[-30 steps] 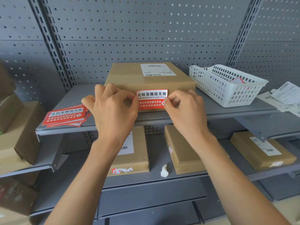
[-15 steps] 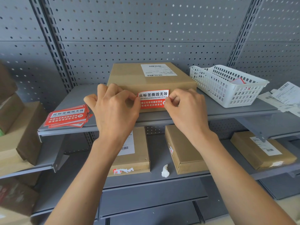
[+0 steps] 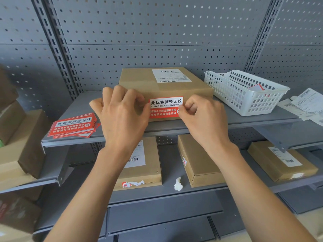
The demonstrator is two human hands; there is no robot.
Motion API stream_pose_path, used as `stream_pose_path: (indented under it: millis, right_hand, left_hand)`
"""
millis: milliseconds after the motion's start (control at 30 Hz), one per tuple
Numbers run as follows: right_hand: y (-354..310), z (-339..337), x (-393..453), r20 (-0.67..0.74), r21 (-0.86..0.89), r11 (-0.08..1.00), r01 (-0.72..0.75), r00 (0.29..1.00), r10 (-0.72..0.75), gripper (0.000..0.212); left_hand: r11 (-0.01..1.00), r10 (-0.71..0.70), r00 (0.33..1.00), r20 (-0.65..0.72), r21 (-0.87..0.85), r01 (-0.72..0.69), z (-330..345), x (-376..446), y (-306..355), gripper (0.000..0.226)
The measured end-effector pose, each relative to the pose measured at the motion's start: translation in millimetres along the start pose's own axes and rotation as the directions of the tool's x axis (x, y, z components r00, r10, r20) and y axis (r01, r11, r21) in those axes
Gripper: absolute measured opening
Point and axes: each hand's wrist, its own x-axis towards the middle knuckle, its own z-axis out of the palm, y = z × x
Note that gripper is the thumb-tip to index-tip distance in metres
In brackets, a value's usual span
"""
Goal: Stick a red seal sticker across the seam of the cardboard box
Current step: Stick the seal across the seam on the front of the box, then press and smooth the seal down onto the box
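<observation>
A flat cardboard box (image 3: 145, 81) with a white shipping label lies on the upper grey shelf (image 3: 244, 119). A red seal sticker (image 3: 165, 107) with a white top band sits against the box's front face. My left hand (image 3: 122, 116) pinches the sticker's left edge, fingers curled against the box. My right hand (image 3: 204, 119) pinches its right edge between thumb and forefinger. The seam behind the sticker is hidden.
A stack of red seal stickers (image 3: 73, 125) lies at the shelf's left. A white plastic basket (image 3: 244, 92) stands right of the box, loose paper labels (image 3: 307, 105) beyond it. Several cardboard boxes (image 3: 197, 161) and a crumpled white scrap (image 3: 178, 184) lie on the lower shelf.
Both hands have shifted the sticker slightly upward on the box's front face; its upper edge now lies closer to the top edge of the box.
</observation>
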Motion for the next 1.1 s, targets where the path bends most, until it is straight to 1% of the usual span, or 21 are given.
stream_pose_path:
  millis: [67,133,167,200,233,267,333,400,467,533,700,900,1100]
  right_hand:
    - [4,-2,0,-0.028,0.048,0.998,-0.031,0.999,0.032,0.025]
    - [9,-3,-1,-0.153,0.108,0.994,-0.001,0.988,0.017,0.023]
    - [12,-3,-3,-0.224,0.124,0.992,0.02,0.975,0.008,0.021]
    - [15,-3,-4,-0.265,0.136,0.99,0.027,0.964,0.01,0.024]
    - [17,-2,-3,-0.266,0.156,0.988,0.015,0.964,0.028,0.031]
    - [19,0,-2,-0.23,0.192,0.981,-0.02,0.971,0.065,0.041]
    - [19,6,2,-0.097,0.281,0.954,-0.107,0.985,0.139,0.057]
    - [16,13,6,0.006,0.337,0.93,-0.144,0.989,0.151,0.064]
    - [11,19,8,0.035,0.381,0.912,-0.154,0.988,0.152,0.066]
    - [2,20,12,0.019,0.406,0.898,-0.171,0.984,0.179,0.066]
    - [-23,-4,36,-0.052,0.335,0.933,-0.133,0.986,0.159,0.065]
    - [-40,-41,74,-0.037,0.198,0.97,-0.142,0.988,0.152,0.073]
    - [-36,-40,82,-0.047,0.124,0.978,-0.167,0.984,0.174,0.075]
  left_hand:
    - [0.999,-0.017,0.999,-0.037,-0.028,0.016,-3,0,-3,0.014]
    - [0.997,-0.041,0.997,-0.064,-0.071,0.036,-6,-3,-6,0.018]
    - [0.992,-0.061,0.996,-0.062,-0.112,0.054,-7,-5,-6,0.022]
    - [0.983,-0.089,0.995,-0.04,-0.163,0.081,-7,-6,-6,0.027]
    - [0.969,-0.121,0.993,0.0,-0.217,0.118,-7,-7,-5,0.033]
    - [0.952,-0.148,0.988,0.05,-0.263,0.156,-5,-7,-4,0.038]
    - [0.918,-0.171,0.973,0.157,-0.334,0.215,1,-4,-4,0.044]
    - [0.893,-0.163,0.957,0.239,-0.376,0.246,6,-3,-2,0.048]
    - [0.89,-0.149,0.952,0.265,-0.384,0.247,10,-1,0,0.048]
    - [0.9,-0.152,0.952,0.265,-0.361,0.244,10,3,5,0.046]
    - [0.925,-0.161,0.955,0.25,-0.298,0.234,-9,36,22,0.05]
    - [0.952,-0.166,0.957,0.238,-0.215,0.218,-25,80,44,0.047]
    - [0.95,-0.197,0.959,0.203,-0.204,0.239,-21,86,54,0.046]
